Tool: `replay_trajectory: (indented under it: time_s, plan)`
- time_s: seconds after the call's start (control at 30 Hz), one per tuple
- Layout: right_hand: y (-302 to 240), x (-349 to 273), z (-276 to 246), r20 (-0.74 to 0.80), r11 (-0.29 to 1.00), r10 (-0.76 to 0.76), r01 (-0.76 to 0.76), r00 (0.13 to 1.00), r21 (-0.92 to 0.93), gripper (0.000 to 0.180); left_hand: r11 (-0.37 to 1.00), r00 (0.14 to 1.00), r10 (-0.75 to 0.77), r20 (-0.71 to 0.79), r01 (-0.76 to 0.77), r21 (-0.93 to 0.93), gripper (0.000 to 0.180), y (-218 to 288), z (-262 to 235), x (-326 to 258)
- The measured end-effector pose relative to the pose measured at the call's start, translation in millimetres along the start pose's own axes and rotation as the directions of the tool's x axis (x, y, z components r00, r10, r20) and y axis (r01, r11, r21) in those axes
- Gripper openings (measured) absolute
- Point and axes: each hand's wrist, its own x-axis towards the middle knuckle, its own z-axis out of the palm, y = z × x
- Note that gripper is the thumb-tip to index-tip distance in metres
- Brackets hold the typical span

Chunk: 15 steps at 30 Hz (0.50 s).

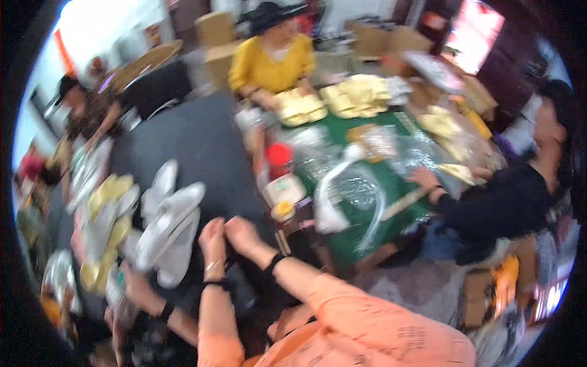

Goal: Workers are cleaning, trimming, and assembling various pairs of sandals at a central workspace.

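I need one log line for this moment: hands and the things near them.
left hand: beside right hand, hold unclear | right hand: hold unclear | nearest: white slippers on dark table | blur: heavy

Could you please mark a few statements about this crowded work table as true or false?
1. The left hand and right hand are close together over the dark tabletop. True.
2. Both hands are spread far apart at opposite table edges. False: they are side by side, nearly touching.
3. A pile of white and yellow soles lies to the left of the hands. True.
4. The person across the table wears a blue top. False: that person's yellow top is plain to see.
5. A red-capped container stands near the green mat. True.
6. The person's sleeves are green. False: the orange sleeve shows.
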Motion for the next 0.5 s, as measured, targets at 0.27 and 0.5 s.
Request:
replay_trajectory:
  time_s: [0.27, 0.5]
  plan:
    - [-6.2, -9.4, 20.0, 0.131, 0.947, 0.103, -0.137, 0.986, 0.289, 0.010, 0.986, 0.988, 0.142, 0.055, -0.137, -0.096, 0.014, -50.4, -33.8, 19.8]
    - [-5.7, -10.8, 20.9, 0.150, 0.947, 0.133, -0.170, 0.980, 0.274, 0.014, 0.985, 0.984, 0.139, 0.110, -0.126, -0.115, 0.015, -45.6, -31.7, 19.6]
